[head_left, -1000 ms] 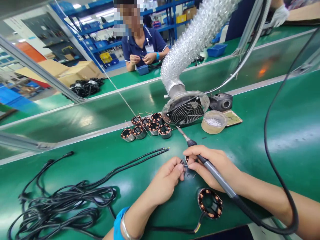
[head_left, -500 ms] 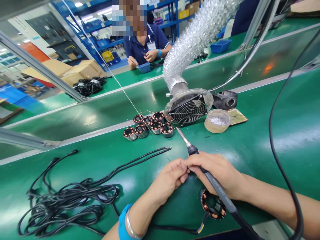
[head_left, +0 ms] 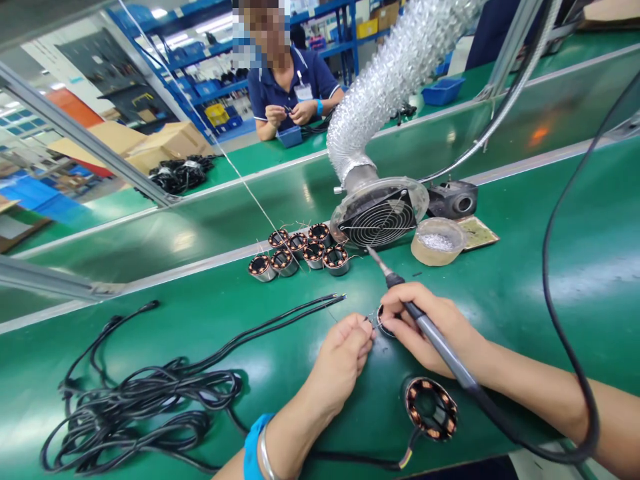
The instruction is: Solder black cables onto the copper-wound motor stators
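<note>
My left hand (head_left: 347, 347) is closed in a pinch on a small thing with thin wires, too small to name. My right hand (head_left: 435, 330) is wrapped round a soldering iron (head_left: 443, 343), its tip pointing up and left toward the fan; its thumb and finger also meet near a thin wire. Just behind those fingertips a ring-shaped coil (head_left: 384, 321) is partly hidden. Below my right hand a copper-wound stator (head_left: 431, 408) lies on the green table, with a black cable (head_left: 360, 457) joined to it by coloured wires.
Several stators (head_left: 313, 253) stand by the ledge. A fume fan (head_left: 383, 223) with a foil duct, a round tub (head_left: 436, 241) and a black holder (head_left: 453, 199) are behind. Coiled black cables (head_left: 150, 393) lie left. The iron's cord loops right. A person (head_left: 295, 87) sits opposite.
My right hand has moved slightly right and up with the iron, apart from my left hand. The ring-shaped coil now shows between them. The person opposite has brought both hands together.
</note>
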Motion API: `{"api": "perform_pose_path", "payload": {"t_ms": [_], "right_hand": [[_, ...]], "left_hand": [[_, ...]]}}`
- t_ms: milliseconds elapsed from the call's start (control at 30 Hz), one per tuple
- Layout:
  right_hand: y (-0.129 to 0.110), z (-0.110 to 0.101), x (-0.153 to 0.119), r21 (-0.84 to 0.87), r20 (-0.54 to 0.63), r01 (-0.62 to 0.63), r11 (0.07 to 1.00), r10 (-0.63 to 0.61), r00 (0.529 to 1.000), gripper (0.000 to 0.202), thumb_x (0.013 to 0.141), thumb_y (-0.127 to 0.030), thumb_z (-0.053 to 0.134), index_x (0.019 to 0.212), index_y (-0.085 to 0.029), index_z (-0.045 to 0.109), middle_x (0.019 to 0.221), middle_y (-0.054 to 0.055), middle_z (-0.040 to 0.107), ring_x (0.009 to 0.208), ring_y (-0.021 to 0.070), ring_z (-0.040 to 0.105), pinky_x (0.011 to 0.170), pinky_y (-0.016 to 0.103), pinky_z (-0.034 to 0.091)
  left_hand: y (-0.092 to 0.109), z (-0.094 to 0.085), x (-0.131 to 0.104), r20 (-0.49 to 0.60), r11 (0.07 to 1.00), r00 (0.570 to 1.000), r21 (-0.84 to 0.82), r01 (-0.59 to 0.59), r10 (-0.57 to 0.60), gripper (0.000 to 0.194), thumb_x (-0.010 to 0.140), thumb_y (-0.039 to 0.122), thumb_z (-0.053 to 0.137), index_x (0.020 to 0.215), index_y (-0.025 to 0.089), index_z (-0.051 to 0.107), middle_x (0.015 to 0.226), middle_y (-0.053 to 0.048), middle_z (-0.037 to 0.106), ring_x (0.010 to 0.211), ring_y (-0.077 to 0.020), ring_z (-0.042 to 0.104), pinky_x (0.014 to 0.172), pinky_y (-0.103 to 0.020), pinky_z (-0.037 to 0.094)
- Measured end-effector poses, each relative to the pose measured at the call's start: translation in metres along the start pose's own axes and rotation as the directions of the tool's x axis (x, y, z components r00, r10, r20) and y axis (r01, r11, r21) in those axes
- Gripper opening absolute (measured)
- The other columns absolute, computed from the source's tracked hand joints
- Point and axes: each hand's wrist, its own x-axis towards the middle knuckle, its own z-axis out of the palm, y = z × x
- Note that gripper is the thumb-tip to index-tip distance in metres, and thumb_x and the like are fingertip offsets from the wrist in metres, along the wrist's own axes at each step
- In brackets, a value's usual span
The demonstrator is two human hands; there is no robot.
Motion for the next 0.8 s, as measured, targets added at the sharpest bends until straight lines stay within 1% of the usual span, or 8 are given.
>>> {"api": "perform_pose_path", "payload": {"t_ms": [67, 167, 233, 367, 500, 633, 733, 800], "right_hand": [[0.002, 0.005, 0.001, -0.019, -0.053, -0.031, 0.999, 0.030, 0.998, 0.022, 0.089, -0.010, 0.053, 0.106, -0.023, 0.050, 0.078, -0.003, 0.062, 0.062, 0.0085, 0.059, 0.056, 0.018, 0.047], [0.002, 0.004, 0.004, -0.035, -0.021, 0.013, 0.999, -0.014, 1.000, 0.021, 0.090, -0.009, 0.051, 0.105, -0.023, 0.053, 0.080, -0.002, 0.064, 0.068, 0.0092, 0.063, 0.064, 0.018, 0.051], [0.003, 0.001, 0.005, -0.022, 0.010, 0.038, 0.999, -0.038, 0.999, 0.024, 0.090, -0.008, 0.051, 0.109, -0.023, 0.053, 0.082, -0.002, 0.065, 0.069, 0.0089, 0.064, 0.066, 0.018, 0.052], [0.001, -0.007, 0.005, -0.015, 0.030, 0.011, 1.000, -0.011, 0.999, 0.031, 0.087, -0.009, 0.057, 0.114, -0.023, 0.054, 0.090, -0.001, 0.070, 0.074, 0.0101, 0.067, 0.071, 0.018, 0.055], [-0.012, -0.019, 0.004, -0.012, -0.001, -0.007, 1.000, 0.007, 1.000, 0.027, 0.095, -0.013, 0.050, 0.119, -0.024, 0.056, 0.094, 0.000, 0.073, 0.077, 0.0116, 0.070, 0.072, 0.020, 0.057], [-0.025, -0.032, -0.006, -0.056, -0.125, -0.050, 0.997, 0.043, 0.991, 0.031, 0.096, -0.021, 0.054, 0.126, -0.026, 0.062, 0.092, 0.001, 0.072, 0.075, 0.0147, 0.068, 0.068, 0.025, 0.057], [-0.021, -0.035, -0.021, 0.000, -0.273, -0.073, 0.997, 0.070, 0.960, 0.022, 0.094, -0.026, 0.059, 0.113, -0.028, 0.071, 0.094, 0.003, 0.072, 0.079, 0.0182, 0.067, 0.065, 0.027, 0.055], [-0.014, -0.034, -0.030, 0.096, -0.330, -0.117, 0.988, 0.143, 0.933, 0.017, 0.094, -0.029, 0.060, 0.106, -0.028, 0.072, 0.093, 0.003, 0.072, 0.079, 0.0192, 0.067, 0.061, 0.027, 0.054]], "left_hand": [[-0.001, 0.001, 0.000, -0.019, 1.000, 1.000, 0.008, -0.022, 0.022, 0.045, 0.073, 0.058, 0.069, 0.074, 0.018, 0.048, 0.049, 0.013, 0.028, 0.041, -0.0023, 0.012, 0.039, -0.018, 0.009], [-0.001, 0.003, 0.000, -0.052, 0.998, 0.997, 0.026, -0.051, 0.053, 0.045, 0.074, 0.058, 0.068, 0.074, 0.018, 0.049, 0.049, 0.013, 0.027, 0.041, -0.0029, 0.012, 0.039, -0.018, 0.010], [-0.001, 0.004, 0.000, -0.067, 0.998, 0.996, 0.036, -0.052, 0.054, 0.045, 0.074, 0.058, 0.068, 0.074, 0.018, 0.048, 0.049, 0.013, 0.026, 0.041, -0.0031, 0.013, 0.039, -0.019, 0.010], [0.001, 0.004, 0.000, -0.080, 0.998, 0.996, 0.061, -0.029, 0.034, 0.044, 0.072, 0.057, 0.068, 0.072, 0.019, 0.047, 0.048, 0.013, 0.026, 0.041, -0.0030, 0.013, 0.040, -0.019, 0.009], [0.004, 0.003, 0.002, -0.075, 0.995, 0.996, 0.096, -0.034, 0.042, 0.040, 0.072, 0.054, 0.066, 0.071, 0.019, 0.045, 0.048, 0.013, 0.027, 0.041, -0.0031, 0.013, 0.040, -0.019, 0.009], [0.003, 0.001, 0.005, -0.073, 0.989, 0.996, 0.144, -0.047, 0.058, 0.034, 0.077, 0.048, 0.062, 0.070, 0.020, 0.045, 0.049, 0.012, 0.027, 0.042, -0.0038, 0.014, 0.042, -0.020, 0.011], [0.001, 0.000, 0.005, -0.075, 0.978, 0.994, 0.197, -0.063, 0.079, 0.030, 0.080, 0.045, 0.058, 0.070, 0.019, 0.045, 0.051, 0.012, 0.026, 0.043, -0.0046, 0.014, 0.044, -0.021, 0.013], [0.000, -0.001, 0.005, -0.080, 0.972, 0.993, 0.225, -0.066, 0.086, 0.028, 0.082, 0.043, 0.056, 0.070, 0.020, 0.045, 0.052, 0.011, 0.025, 0.044, -0.0051, 0.015, 0.044, -0.021, 0.013]]}}
